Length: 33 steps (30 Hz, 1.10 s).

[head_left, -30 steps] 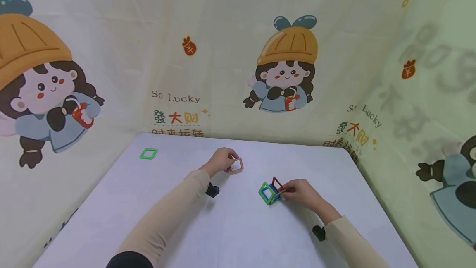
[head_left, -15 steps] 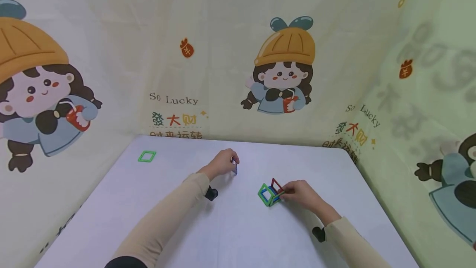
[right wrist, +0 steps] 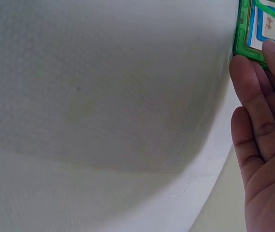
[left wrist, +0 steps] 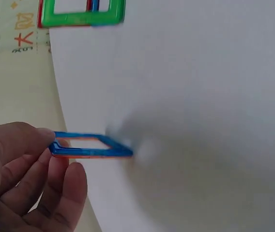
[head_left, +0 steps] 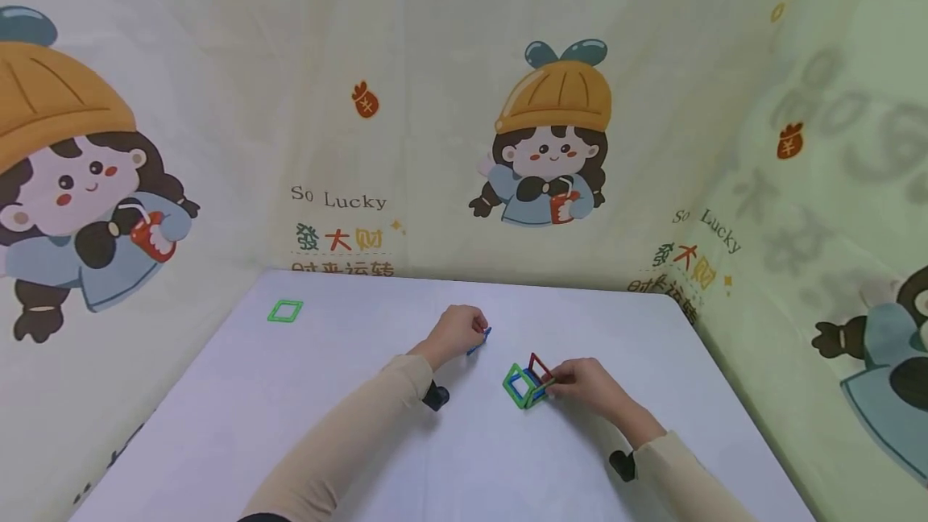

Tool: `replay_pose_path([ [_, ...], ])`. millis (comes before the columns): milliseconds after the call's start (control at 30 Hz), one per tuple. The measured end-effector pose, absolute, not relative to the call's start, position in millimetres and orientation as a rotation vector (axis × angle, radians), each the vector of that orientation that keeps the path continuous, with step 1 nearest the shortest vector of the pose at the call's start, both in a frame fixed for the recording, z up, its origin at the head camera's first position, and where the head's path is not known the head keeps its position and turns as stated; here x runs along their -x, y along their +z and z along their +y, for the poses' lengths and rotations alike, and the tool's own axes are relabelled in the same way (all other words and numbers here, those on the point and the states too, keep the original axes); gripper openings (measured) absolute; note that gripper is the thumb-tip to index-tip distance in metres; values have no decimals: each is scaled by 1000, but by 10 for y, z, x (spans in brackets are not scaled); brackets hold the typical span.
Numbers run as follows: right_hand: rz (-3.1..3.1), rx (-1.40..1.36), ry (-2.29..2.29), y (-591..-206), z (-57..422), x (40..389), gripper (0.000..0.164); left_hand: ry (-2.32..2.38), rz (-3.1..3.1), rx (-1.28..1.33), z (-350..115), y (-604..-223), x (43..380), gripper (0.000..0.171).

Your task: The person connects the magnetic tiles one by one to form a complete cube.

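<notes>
A blue square open-frame magnetic tile (left wrist: 94, 152), with an orange layer beneath, is pinched between the thumb and fingers of my left hand (head_left: 455, 334). It is held above the white table, left of and farther back than a small structure of joined frame tiles. That structure has a green tile (head_left: 512, 395) at its left, a red tile (head_left: 532, 358) standing up behind, and blue parts inside. My right hand (head_left: 590, 385) pinches the structure's right side, at a green tile (right wrist: 244, 34) in the right wrist view. The structure's far side is partly hidden.
A single green frame tile (head_left: 281, 321) lies flat near the table's far left corner. The white table (head_left: 464, 457) runs back to a cream cloth backdrop (head_left: 428, 143) with cartoon prints, which also hangs along both sides.
My left hand has moved right, toward the structure, and turned its tile so that the blue side shows instead of the orange. The right hand and the structure stay nearly in place.
</notes>
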State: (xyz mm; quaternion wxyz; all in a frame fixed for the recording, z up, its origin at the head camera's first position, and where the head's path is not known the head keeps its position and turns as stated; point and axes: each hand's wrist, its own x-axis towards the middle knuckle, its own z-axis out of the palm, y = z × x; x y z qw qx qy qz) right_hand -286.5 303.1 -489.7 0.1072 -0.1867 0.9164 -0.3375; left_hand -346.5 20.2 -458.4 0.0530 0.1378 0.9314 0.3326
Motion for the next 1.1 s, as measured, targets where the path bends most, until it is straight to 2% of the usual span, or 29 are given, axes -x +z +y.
replay_pose_path([
  [567, 2707, 569, -949, -4913, 3070, 2850, 15, 976, 2832, -490, 622, -4597, 3191, 16],
  [1100, 2685, 629, -949, -4883, 3039, 2843, 15, 930, 2808, -694, 712, -4618, 3043, 18],
])
